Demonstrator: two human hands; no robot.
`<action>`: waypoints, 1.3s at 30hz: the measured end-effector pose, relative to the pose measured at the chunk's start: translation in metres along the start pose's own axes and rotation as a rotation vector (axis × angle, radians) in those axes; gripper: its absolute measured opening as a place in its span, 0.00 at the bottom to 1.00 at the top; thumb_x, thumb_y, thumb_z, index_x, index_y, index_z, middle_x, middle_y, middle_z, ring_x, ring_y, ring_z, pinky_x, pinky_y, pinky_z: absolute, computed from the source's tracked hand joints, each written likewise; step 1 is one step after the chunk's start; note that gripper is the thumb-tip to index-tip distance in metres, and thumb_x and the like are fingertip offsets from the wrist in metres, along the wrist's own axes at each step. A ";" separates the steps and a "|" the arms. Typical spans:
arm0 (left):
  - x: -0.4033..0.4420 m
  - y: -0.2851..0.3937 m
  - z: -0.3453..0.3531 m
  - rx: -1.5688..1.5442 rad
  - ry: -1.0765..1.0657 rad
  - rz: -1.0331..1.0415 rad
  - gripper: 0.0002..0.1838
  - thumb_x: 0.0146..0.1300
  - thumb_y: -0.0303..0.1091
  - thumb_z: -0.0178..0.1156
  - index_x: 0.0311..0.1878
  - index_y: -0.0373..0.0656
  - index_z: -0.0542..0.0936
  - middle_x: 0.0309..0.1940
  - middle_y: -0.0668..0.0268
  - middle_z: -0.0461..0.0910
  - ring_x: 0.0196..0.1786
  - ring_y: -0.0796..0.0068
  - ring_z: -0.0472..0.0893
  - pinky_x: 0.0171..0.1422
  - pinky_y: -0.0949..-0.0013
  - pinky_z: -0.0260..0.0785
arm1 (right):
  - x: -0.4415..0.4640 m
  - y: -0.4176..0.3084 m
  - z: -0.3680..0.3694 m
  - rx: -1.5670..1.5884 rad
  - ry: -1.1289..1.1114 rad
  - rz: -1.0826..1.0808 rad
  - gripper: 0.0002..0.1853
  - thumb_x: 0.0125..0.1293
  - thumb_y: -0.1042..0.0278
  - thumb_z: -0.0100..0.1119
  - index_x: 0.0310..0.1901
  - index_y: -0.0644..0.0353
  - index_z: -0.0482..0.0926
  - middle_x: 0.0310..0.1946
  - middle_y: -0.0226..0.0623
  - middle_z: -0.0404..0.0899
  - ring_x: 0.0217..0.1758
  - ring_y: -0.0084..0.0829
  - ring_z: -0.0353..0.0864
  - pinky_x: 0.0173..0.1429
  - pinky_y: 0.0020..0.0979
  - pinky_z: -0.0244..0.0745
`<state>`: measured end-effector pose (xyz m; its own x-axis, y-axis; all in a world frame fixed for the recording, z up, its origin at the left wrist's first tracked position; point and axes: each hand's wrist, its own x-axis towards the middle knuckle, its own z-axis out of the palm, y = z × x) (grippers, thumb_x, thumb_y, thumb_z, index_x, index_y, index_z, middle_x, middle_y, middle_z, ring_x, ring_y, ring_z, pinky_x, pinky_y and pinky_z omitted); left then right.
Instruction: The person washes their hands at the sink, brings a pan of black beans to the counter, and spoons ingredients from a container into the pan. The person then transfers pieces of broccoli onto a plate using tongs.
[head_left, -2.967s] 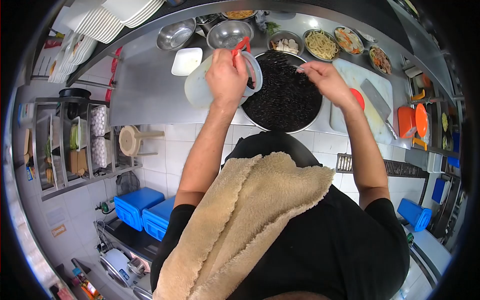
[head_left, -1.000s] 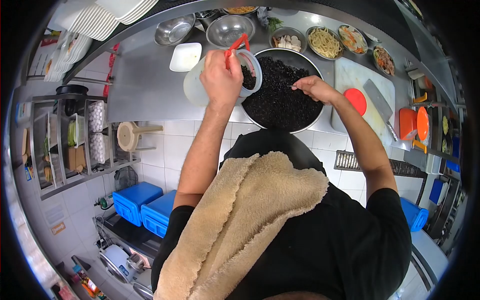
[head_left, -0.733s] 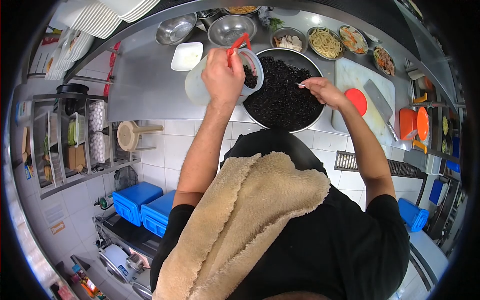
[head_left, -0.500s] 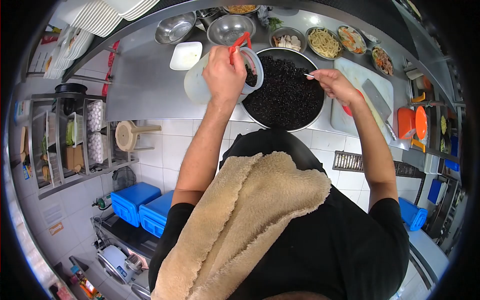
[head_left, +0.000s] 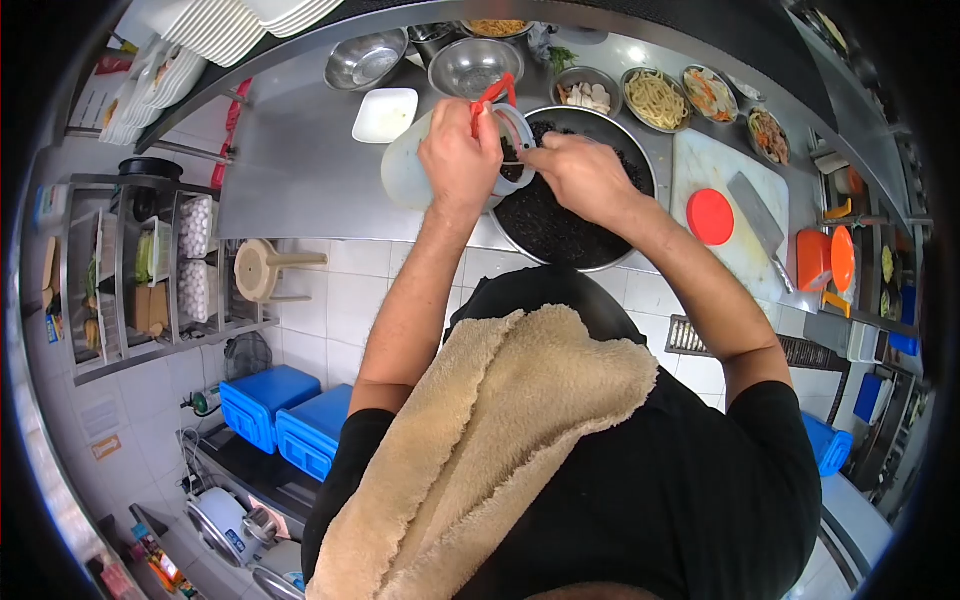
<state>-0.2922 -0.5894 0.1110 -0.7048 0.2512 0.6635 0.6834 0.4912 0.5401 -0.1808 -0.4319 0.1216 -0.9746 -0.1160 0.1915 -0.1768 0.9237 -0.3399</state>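
Note:
My left hand (head_left: 460, 160) is closed on a translucent plastic jar (head_left: 403, 172) with a red handle (head_left: 497, 90). The jar lies tilted, its mouth facing right over the rim of a large round pan (head_left: 652, 180). Dark, grainy food (head_left: 550, 220) fills the pan, and some dark food shows inside the jar's mouth. At that mouth is my right hand (head_left: 585, 178), its fingers pinched on a thin utensil whose far end is hidden. My right forearm reaches across the pan's right side.
Right of the pan, a white cutting board (head_left: 690, 160) bears a red round lid (head_left: 710, 217) and a cleaver (head_left: 757, 215). Behind stand bowls of noodles (head_left: 656, 100), white pieces (head_left: 588, 97) and shredded vegetables (head_left: 709, 93). A white square dish (head_left: 385, 116) sits left, near metal bowls (head_left: 475, 68).
My right hand has moved left from the pan's right edge to the jar's mouth. The red lid is now uncovered on the board. My left hand keeps its hold on the jar.

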 end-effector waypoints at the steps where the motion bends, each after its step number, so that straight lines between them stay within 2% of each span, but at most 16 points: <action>1: -0.001 -0.001 -0.001 -0.001 0.002 -0.005 0.09 0.68 0.32 0.65 0.35 0.37 0.79 0.34 0.56 0.81 0.34 0.51 0.82 0.39 0.53 0.73 | 0.001 -0.002 -0.009 -0.030 0.054 -0.014 0.14 0.65 0.72 0.58 0.50 0.54 0.87 0.37 0.40 0.82 0.45 0.46 0.85 0.50 0.45 0.81; 4: -0.001 -0.004 -0.005 -0.025 0.020 -0.028 0.09 0.68 0.32 0.65 0.35 0.37 0.80 0.34 0.56 0.81 0.34 0.51 0.82 0.39 0.54 0.74 | -0.005 0.007 -0.034 -0.101 0.149 -0.048 0.13 0.62 0.72 0.60 0.48 0.53 0.88 0.36 0.38 0.80 0.47 0.43 0.83 0.48 0.43 0.81; 7: -0.001 -0.007 -0.006 -0.024 0.005 -0.044 0.09 0.68 0.32 0.65 0.35 0.37 0.80 0.34 0.56 0.81 0.34 0.52 0.82 0.39 0.55 0.74 | -0.012 0.009 -0.052 -0.138 -0.014 -0.092 0.13 0.61 0.73 0.61 0.46 0.53 0.88 0.36 0.38 0.81 0.47 0.42 0.83 0.48 0.43 0.81; 11: -0.002 -0.006 -0.003 -0.034 0.010 -0.012 0.09 0.68 0.32 0.65 0.35 0.36 0.81 0.34 0.56 0.82 0.33 0.53 0.82 0.39 0.55 0.74 | -0.001 0.002 -0.033 -0.195 -0.082 -0.185 0.13 0.58 0.75 0.62 0.44 0.57 0.89 0.39 0.39 0.83 0.48 0.42 0.83 0.50 0.43 0.83; 15: -0.003 -0.006 -0.005 -0.042 0.016 -0.023 0.09 0.68 0.32 0.65 0.34 0.37 0.80 0.33 0.56 0.81 0.34 0.50 0.82 0.38 0.53 0.74 | 0.020 0.005 0.011 -0.180 -0.106 -0.254 0.11 0.60 0.71 0.61 0.42 0.59 0.88 0.40 0.41 0.84 0.49 0.44 0.85 0.51 0.44 0.83; 16: -0.003 -0.008 -0.006 -0.050 0.016 -0.038 0.09 0.68 0.32 0.65 0.34 0.38 0.79 0.33 0.56 0.81 0.34 0.49 0.82 0.38 0.52 0.74 | 0.025 0.005 0.019 -0.173 -0.112 -0.242 0.10 0.60 0.75 0.60 0.42 0.58 0.86 0.42 0.41 0.82 0.49 0.43 0.84 0.51 0.44 0.83; 19: -0.003 -0.012 -0.008 -0.034 0.025 -0.040 0.09 0.68 0.31 0.64 0.34 0.37 0.79 0.33 0.55 0.81 0.34 0.49 0.83 0.38 0.52 0.74 | 0.041 0.005 0.032 -0.163 -0.135 -0.233 0.10 0.63 0.67 0.60 0.41 0.60 0.87 0.43 0.44 0.84 0.49 0.46 0.86 0.51 0.45 0.83; 25: -0.002 -0.008 -0.009 -0.046 0.008 -0.035 0.09 0.68 0.31 0.65 0.34 0.36 0.80 0.34 0.55 0.81 0.34 0.50 0.83 0.39 0.53 0.75 | 0.075 0.006 0.055 -0.145 -0.070 -0.225 0.11 0.63 0.67 0.59 0.40 0.61 0.87 0.41 0.46 0.84 0.49 0.46 0.87 0.49 0.45 0.83; 26: -0.002 -0.008 -0.009 -0.045 0.010 -0.027 0.09 0.68 0.31 0.65 0.34 0.36 0.80 0.33 0.55 0.81 0.34 0.50 0.82 0.39 0.53 0.74 | 0.077 -0.003 0.046 -0.132 -0.122 -0.177 0.11 0.62 0.68 0.58 0.40 0.61 0.87 0.40 0.47 0.84 0.48 0.46 0.87 0.48 0.45 0.84; 30: -0.001 -0.015 -0.008 -0.043 0.022 -0.006 0.10 0.68 0.31 0.65 0.32 0.36 0.78 0.32 0.56 0.80 0.32 0.50 0.81 0.37 0.52 0.73 | 0.069 -0.008 0.054 -0.080 0.106 -0.208 0.11 0.63 0.71 0.57 0.43 0.62 0.86 0.41 0.47 0.84 0.47 0.46 0.87 0.49 0.45 0.84; 33: -0.001 -0.019 -0.011 -0.016 0.007 -0.037 0.10 0.70 0.33 0.63 0.34 0.38 0.81 0.31 0.55 0.81 0.33 0.50 0.81 0.39 0.53 0.72 | 0.056 -0.002 0.036 -0.020 0.067 -0.210 0.12 0.63 0.73 0.57 0.46 0.59 0.86 0.43 0.44 0.85 0.48 0.47 0.87 0.50 0.45 0.84; 34: 0.001 -0.019 -0.011 -0.003 0.001 -0.052 0.10 0.71 0.34 0.63 0.35 0.38 0.82 0.31 0.55 0.81 0.34 0.51 0.81 0.40 0.53 0.73 | 0.046 0.001 0.029 -0.007 0.070 -0.176 0.14 0.62 0.72 0.61 0.50 0.56 0.85 0.44 0.41 0.84 0.49 0.45 0.86 0.50 0.45 0.83; 37: 0.002 -0.018 -0.011 -0.036 0.033 -0.029 0.12 0.68 0.31 0.65 0.30 0.37 0.75 0.29 0.56 0.78 0.31 0.49 0.79 0.36 0.51 0.71 | 0.004 0.015 -0.009 0.071 0.117 -0.035 0.12 0.66 0.72 0.60 0.50 0.58 0.86 0.44 0.43 0.85 0.48 0.47 0.87 0.51 0.45 0.82; 39: 0.002 -0.022 -0.009 -0.026 0.038 -0.008 0.12 0.68 0.31 0.65 0.30 0.37 0.75 0.29 0.56 0.78 0.30 0.50 0.79 0.35 0.51 0.71 | -0.025 0.039 -0.021 0.174 0.230 0.044 0.10 0.69 0.69 0.57 0.47 0.57 0.86 0.45 0.44 0.87 0.49 0.49 0.86 0.51 0.49 0.81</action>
<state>-0.3068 -0.6073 0.1048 -0.7027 0.2153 0.6781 0.6829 0.4713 0.5581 -0.1601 -0.3856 0.1226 -0.9285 0.0268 0.3703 -0.1755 0.8473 -0.5013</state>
